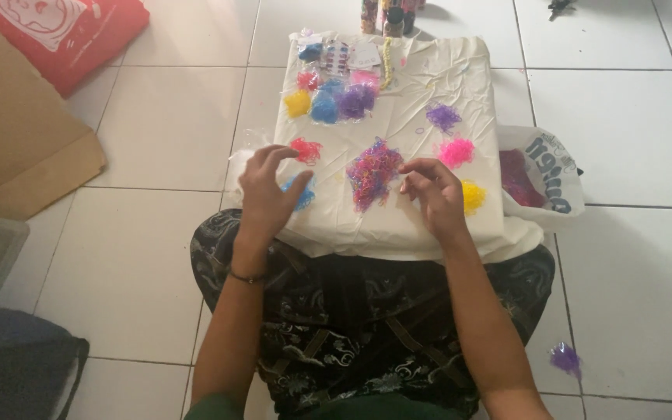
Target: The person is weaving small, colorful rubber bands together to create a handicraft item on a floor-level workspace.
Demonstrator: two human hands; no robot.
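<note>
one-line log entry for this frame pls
left hand: open, over blue bands | right hand: fingertips beside mixed band pile | surface: white cloth

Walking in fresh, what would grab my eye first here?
Probably the bright little heaps of tiny rubber bands on the cream cloth: a mixed pile in the middle, with pink, purple and yellow heaps to its right. The left hand and right hand hover either side of the mixed pile.
</note>
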